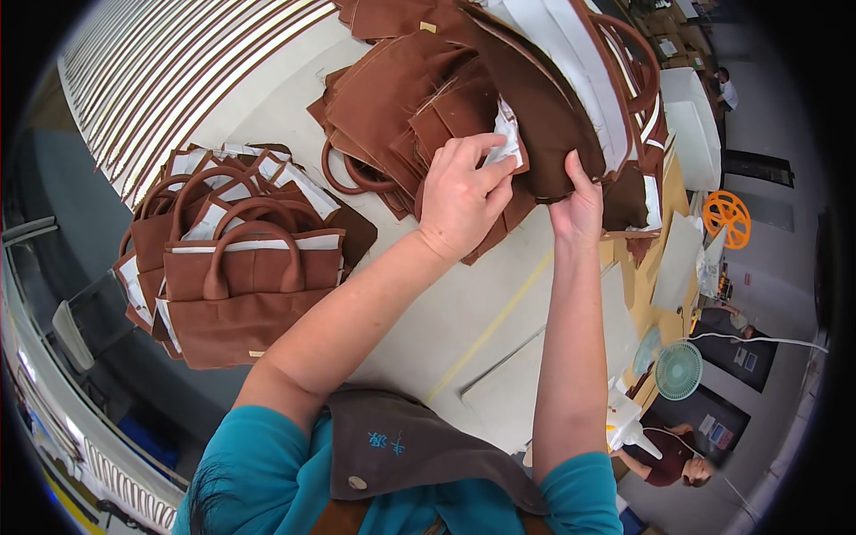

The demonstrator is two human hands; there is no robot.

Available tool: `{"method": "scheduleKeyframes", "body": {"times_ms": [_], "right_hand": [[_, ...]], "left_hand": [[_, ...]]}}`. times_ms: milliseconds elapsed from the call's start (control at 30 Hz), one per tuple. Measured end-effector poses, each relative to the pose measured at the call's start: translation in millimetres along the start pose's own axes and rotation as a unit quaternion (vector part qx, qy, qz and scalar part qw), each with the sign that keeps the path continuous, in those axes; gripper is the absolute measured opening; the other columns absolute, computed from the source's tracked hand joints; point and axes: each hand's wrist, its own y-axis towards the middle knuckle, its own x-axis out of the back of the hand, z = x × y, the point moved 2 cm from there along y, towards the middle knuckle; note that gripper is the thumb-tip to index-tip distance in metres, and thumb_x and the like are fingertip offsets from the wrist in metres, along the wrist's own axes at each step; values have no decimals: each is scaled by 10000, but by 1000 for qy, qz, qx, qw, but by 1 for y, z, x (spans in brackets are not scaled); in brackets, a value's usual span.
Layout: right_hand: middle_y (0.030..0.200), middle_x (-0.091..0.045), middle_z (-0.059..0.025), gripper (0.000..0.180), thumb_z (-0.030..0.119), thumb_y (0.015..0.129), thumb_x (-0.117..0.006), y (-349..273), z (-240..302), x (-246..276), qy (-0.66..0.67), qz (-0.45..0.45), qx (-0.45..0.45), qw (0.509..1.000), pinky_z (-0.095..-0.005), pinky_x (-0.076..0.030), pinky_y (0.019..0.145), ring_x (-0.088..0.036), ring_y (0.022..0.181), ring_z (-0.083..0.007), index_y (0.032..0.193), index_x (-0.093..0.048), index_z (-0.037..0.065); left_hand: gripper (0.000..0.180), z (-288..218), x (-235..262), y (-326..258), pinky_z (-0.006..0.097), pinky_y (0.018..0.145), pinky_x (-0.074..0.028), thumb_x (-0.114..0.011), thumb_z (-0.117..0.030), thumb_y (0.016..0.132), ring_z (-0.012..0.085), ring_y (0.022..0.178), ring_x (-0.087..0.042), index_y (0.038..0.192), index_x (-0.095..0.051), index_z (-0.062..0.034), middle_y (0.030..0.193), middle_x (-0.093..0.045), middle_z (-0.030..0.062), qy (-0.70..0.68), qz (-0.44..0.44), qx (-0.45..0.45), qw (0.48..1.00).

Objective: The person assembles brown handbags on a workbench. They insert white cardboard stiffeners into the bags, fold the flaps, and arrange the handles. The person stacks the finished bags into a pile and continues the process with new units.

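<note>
My left hand (459, 192) pinches white paper stuffing (505, 143) that sticks out of a brown fabric handbag (526, 107) lying on the pale worktable (464, 312). Just to its right, my right hand (578, 205) grips the lower edge of that same bag from underneath. The bag rests on a loose pile of brown handbags and fabric pieces (401, 89) at the top centre. A neat stack of finished brown handbags with round handles (241, 267) sits at the left, apart from both hands.
Striped white and tan strips (178, 80) cover the table's far left. Cardboard sheets (678, 259), an orange reel (727, 217) and a green fan (679, 370) lie to the right. Another person (673, 455) is at the lower right, and one more (727, 89) far off.
</note>
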Motion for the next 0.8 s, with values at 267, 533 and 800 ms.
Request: {"method": "scheduleKeyframes", "body": {"times_ms": [267, 533, 800], "right_hand": [[1302, -590, -146, 447, 146, 947, -631, -1, -1, 2, 9, -3, -4, 1000, -402, -478, 1036, -584, 1195, -256, 1326, -498, -50], [1340, -561, -152, 484, 187, 954, -623, 1, -4, 10, 17, 2, -11, 1000, -411, -449, 1072, -554, 1235, -268, 1349, -474, -50], [1260, -610, -162, 438, 59, 894, -688, -1, -2, 2, 66, -13, -14, 998, -397, -503, 999, -612, 1137, -250, 1280, -534, -79]], "left_hand": [[190, -2, 1, 5, 354, 803, -466, -687, -5, 733, 238, 925, -597, 915, -672, -59, 1195, -676, 22, 17, 24, -38, 999], [173, -1, 1, 7, 356, 791, -463, -671, -10, 731, 232, 940, -592, 895, -648, -63, 1173, -693, 0, 26, 65, -43, 997], [163, 1, 7, 8, 350, 784, -498, -656, 21, 749, 237, 918, -607, 900, -635, -37, 1134, -704, 35, -2, 54, -25, 998]]}}
